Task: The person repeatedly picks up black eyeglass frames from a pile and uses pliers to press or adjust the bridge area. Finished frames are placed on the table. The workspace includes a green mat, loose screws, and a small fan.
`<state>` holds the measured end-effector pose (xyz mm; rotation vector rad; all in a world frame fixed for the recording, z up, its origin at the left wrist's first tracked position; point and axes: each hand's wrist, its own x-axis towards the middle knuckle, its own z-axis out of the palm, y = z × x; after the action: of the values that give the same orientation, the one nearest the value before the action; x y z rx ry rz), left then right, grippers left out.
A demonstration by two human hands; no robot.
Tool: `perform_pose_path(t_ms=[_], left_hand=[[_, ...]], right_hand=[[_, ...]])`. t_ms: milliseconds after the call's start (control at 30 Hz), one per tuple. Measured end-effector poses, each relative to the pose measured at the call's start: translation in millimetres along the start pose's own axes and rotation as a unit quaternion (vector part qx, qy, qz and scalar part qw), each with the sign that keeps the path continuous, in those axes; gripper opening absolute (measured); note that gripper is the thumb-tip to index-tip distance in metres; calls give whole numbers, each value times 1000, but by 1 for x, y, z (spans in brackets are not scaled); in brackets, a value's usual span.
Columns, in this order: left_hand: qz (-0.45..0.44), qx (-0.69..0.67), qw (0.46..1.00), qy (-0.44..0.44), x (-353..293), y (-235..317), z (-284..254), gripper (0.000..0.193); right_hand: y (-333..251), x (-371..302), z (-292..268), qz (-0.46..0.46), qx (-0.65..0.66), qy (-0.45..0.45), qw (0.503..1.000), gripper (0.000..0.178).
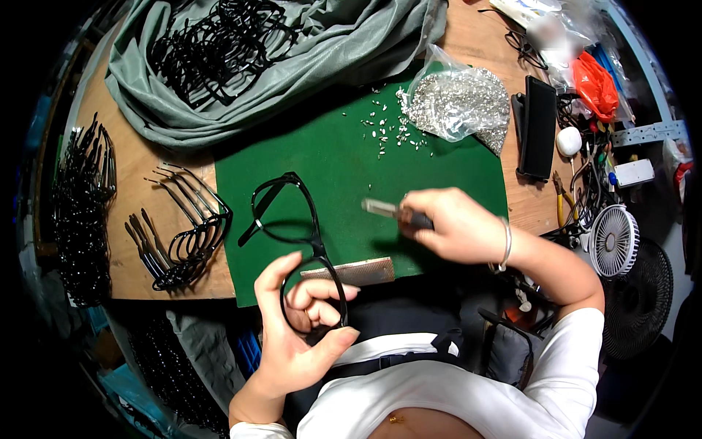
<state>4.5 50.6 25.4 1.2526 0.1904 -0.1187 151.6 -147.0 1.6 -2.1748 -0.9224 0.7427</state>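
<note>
My left hand [281, 355] is closed round a black eyeglass frame [316, 241], its fingers around and through the nearer rim. The frame is tilted over the green mat [336, 154], with its far rim and a folded-out temple arm pointing away from me. In my right hand [462, 227] is a short tool [382, 209] with a dark handle and a flat metal end, slightly blurred. The metal end points left toward the frame and stays apart from it. Below the frame, a flat tan and grey block [365, 271] sits at the mat's near edge.
A clear bag [457, 102] of small silvery pieces lies at the back right, several spilled beside it. Grey cloth [329, 80] holds piled black frames [219, 47]. More frames [194, 234] stand at left. On the right are a black case [537, 128], pliers [561, 201] and a white fan [614, 241].
</note>
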Motion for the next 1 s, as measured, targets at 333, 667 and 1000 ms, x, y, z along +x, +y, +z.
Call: perform_pose_path(t_ms=[333, 667, 1000], left_hand=[[-94, -93, 991, 30, -14, -9, 2, 90], [-110, 13, 993, -28, -1, -30, 7, 18], [82, -3, 994, 77, 1, -47, 44, 51]], right_hand=[[13, 57, 3, 2, -126, 17, 992, 13], [8, 53, 16, -17, -181, 88, 979, 12], [-52, -3, 40, -5, 277, 161, 947, 11]])
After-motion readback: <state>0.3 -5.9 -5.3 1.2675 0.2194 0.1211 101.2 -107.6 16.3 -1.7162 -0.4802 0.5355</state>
